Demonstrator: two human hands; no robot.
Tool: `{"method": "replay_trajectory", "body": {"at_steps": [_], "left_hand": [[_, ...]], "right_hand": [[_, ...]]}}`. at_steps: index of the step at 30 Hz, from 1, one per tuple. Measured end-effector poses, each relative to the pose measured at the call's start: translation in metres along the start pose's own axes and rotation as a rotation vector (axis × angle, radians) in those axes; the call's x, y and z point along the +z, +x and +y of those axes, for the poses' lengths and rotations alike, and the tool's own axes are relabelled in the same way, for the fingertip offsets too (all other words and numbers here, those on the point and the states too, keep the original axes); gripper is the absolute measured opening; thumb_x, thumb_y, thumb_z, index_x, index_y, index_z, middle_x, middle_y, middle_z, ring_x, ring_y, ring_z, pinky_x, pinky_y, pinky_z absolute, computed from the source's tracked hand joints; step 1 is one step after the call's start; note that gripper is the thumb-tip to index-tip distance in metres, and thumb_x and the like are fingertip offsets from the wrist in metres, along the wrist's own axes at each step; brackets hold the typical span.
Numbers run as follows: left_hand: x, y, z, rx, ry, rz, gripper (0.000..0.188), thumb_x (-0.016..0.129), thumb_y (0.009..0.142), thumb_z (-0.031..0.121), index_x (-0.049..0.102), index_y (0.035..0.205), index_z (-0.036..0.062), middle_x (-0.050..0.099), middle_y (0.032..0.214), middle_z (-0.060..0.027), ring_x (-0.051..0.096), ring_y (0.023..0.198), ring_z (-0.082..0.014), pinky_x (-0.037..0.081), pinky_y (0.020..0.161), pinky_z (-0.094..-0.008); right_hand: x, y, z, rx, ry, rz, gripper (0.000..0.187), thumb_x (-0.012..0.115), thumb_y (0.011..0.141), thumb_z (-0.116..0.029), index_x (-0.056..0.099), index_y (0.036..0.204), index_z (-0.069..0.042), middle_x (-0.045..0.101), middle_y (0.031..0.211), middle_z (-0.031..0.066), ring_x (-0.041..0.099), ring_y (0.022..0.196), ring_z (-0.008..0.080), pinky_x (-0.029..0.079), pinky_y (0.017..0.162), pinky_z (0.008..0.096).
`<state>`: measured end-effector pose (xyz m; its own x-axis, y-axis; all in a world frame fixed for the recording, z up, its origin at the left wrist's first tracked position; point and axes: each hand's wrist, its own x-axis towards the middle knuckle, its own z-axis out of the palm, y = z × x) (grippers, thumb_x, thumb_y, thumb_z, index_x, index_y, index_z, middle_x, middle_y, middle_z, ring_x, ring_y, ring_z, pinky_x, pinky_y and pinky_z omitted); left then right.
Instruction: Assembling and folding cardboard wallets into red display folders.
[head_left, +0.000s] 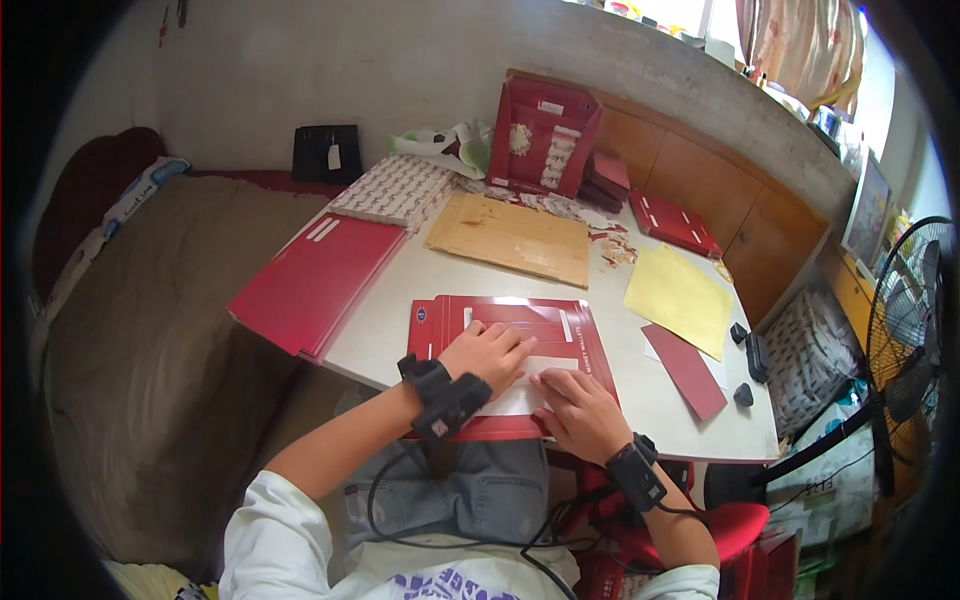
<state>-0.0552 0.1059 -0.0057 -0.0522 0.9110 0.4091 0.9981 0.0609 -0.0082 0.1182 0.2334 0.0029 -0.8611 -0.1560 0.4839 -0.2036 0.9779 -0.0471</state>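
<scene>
A flat red cardboard box blank (545,322) with white panels lies on the white table (610,330) in front of me. My left hand (487,352) presses flat on its middle, fingers spread over a white panel. My right hand (580,408) rests palm down on the blank's lower right part, near the table's front edge. Both wrists wear black bands with cables. Neither hand grips anything.
A stack of red flat blanks (315,280) hangs over the table's left edge. A brown cardboard sheet (515,238), a yellow sheet (680,298), a dark red strip (687,370), an upright red box (542,135) and patterned sheets (395,190) lie farther back. A fan (905,330) stands at the right.
</scene>
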Motion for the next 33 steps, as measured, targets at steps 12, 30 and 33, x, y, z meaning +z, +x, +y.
{"method": "replay_trajectory", "body": {"at_steps": [12,30,33], "left_hand": [[-0.001,-0.028,0.018,0.223,0.166,0.242,0.026,0.059,0.086,0.017,0.063,0.104,-0.0018,0.059,0.102,-0.0066,0.057,0.096,-0.0219,0.046,0.085,-0.034],[0.0,-0.023,-0.006,0.241,0.182,0.038,0.035,0.056,0.08,0.011,0.06,0.112,-0.0047,0.057,0.106,-0.0114,0.06,0.1,-0.0257,0.049,0.087,-0.0352],[0.0,-0.024,-0.002,0.151,0.128,-0.005,0.034,0.056,0.08,0.01,0.06,0.11,-0.0048,0.058,0.104,-0.0115,0.061,0.095,-0.0247,0.051,0.084,-0.0333]], "right_hand": [[0.001,0.004,0.001,0.026,-0.018,-0.018,0.044,0.063,0.084,-0.021,0.055,0.122,0.001,0.051,0.114,0.0085,0.053,0.104,0.0255,0.047,0.087,0.0361],[0.009,0.022,0.012,0.001,-0.042,-0.056,0.05,0.061,0.082,-0.032,0.056,0.115,0.004,0.053,0.107,0.0133,0.053,0.099,0.0293,0.044,0.088,0.0384],[0.012,0.023,0.013,-0.004,-0.028,-0.035,0.049,0.06,0.082,-0.031,0.055,0.115,0.004,0.053,0.106,0.014,0.054,0.098,0.0303,0.045,0.086,0.0388]]}}
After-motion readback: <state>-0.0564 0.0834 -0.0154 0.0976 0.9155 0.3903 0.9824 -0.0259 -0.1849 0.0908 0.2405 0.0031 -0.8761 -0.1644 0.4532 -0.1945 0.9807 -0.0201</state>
